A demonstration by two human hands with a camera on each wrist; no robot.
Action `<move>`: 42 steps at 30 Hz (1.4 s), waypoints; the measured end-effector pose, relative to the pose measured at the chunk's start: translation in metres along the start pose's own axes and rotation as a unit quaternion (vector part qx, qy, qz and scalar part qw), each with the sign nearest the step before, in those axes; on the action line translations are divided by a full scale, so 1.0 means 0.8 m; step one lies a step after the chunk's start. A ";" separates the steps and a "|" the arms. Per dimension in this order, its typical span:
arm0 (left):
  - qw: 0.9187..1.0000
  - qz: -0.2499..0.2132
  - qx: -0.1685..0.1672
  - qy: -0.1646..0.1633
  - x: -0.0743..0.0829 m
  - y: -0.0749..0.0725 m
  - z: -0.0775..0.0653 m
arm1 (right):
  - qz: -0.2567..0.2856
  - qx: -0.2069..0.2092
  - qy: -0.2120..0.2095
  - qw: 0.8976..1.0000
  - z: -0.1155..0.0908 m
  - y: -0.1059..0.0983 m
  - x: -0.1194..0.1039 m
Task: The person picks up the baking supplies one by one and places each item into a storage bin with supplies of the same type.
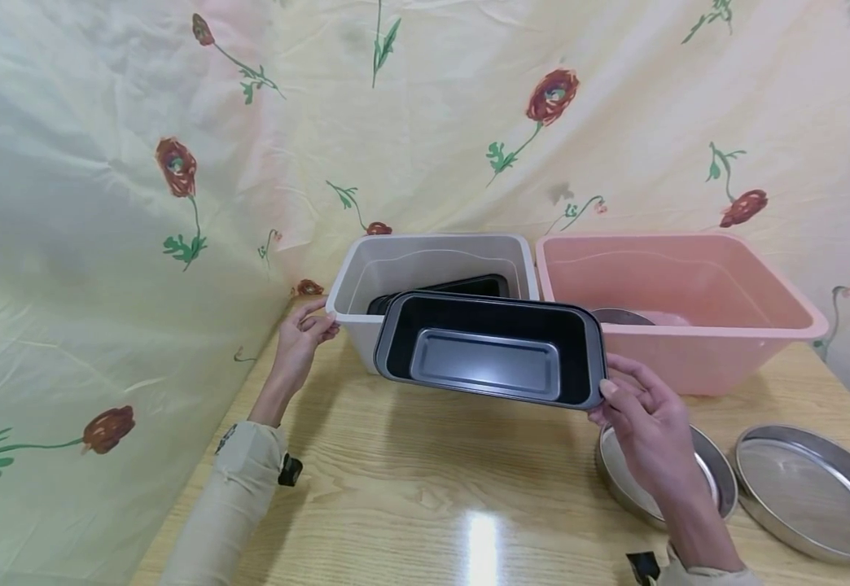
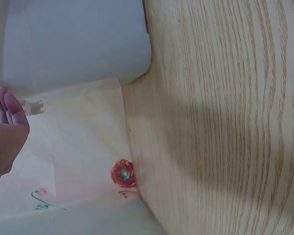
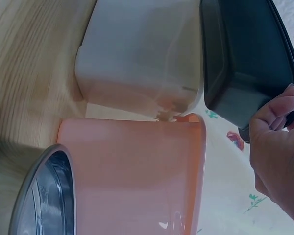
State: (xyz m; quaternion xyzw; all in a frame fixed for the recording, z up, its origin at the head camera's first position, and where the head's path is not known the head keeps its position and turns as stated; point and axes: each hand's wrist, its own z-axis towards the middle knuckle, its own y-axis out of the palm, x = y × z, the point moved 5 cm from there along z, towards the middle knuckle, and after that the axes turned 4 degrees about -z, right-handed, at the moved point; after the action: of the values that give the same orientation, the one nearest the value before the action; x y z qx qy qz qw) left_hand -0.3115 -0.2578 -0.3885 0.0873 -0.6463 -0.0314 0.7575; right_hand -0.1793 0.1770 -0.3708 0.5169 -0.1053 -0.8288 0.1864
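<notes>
A dark rectangular loaf pan (image 1: 485, 358) hangs tilted in front of the white bin (image 1: 366, 334), its inside facing the head camera. My right hand (image 1: 648, 427) pinches the pan's right end, thumb on the rim; the right wrist view shows the pan's outer wall (image 3: 250, 58) above the bins. With its fingers curled at the rim, my left hand (image 1: 300, 342) holds the white bin's front left corner. Inside that bin lies another dark pan (image 1: 479, 285), partly hidden by the raised loaf pan.
A pink bin (image 1: 711, 358) stands right of the white one, with a round metal piece (image 1: 619, 317) in it. Two round metal cake pans, one under my right wrist (image 1: 718, 468) and one farther right (image 1: 809, 496), lie on the wooden table (image 1: 381, 505). Flowered cloth (image 1: 432, 146) hangs behind.
</notes>
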 end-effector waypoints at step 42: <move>1.000 0.005 -0.005 0.002 -0.001 -0.001 0.001 | 0.000 0.032 0.010 0.999 0.061 0.015 0.008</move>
State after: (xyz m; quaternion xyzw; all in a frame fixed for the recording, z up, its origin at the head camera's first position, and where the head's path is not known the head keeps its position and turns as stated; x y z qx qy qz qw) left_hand -0.3125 -0.2583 -0.3891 0.0805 -0.6454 -0.0304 0.7590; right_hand -0.2230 0.1623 -0.3501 0.5311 -0.1304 -0.8196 0.1709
